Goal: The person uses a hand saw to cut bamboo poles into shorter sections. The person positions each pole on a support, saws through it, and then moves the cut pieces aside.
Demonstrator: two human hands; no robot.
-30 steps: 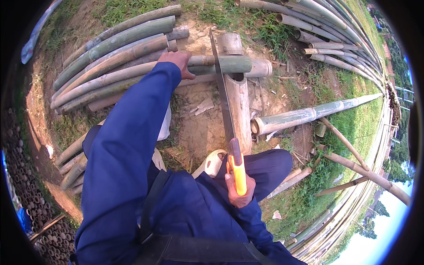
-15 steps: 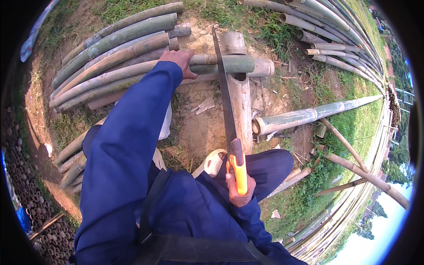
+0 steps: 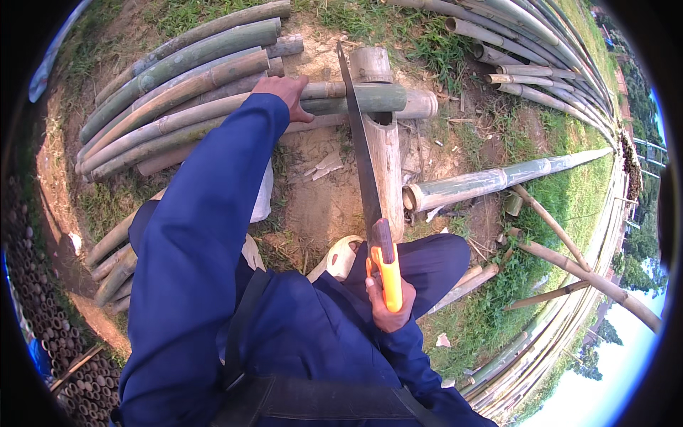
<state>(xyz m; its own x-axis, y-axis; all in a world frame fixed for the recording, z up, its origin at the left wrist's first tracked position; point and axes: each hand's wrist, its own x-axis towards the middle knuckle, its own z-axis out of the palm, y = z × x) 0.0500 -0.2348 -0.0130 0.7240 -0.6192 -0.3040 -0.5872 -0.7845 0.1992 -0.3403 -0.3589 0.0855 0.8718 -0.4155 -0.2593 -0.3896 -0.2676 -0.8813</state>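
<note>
My left hand (image 3: 286,94) is laid over a bamboo pole (image 3: 206,112), its thumb out toward me and its fingers partly hidden on the far side. In my right hand (image 3: 393,307) is the orange grip of a handsaw (image 3: 364,156). The long dark blade points away from me and crosses the pole's cut end (image 3: 326,90) and a green bamboo piece (image 3: 380,97) beside it. Beneath them lies a thick, pale bamboo log (image 3: 385,167), with a short upright-looking section (image 3: 371,65) at its far end. Whether the teeth are in the bamboo I cannot tell.
More bamboo poles (image 3: 178,67) are stacked at the left. A long green pole (image 3: 484,186) reaches away to the right, near a propped pole frame (image 3: 569,267). Another pile (image 3: 526,35) lies far right. My sandalled foot (image 3: 340,257) is close to the saw.
The whole view has shifted slightly up and left. The saw handle sits a touch farther right, while my left hand keeps its place on the pole.
</note>
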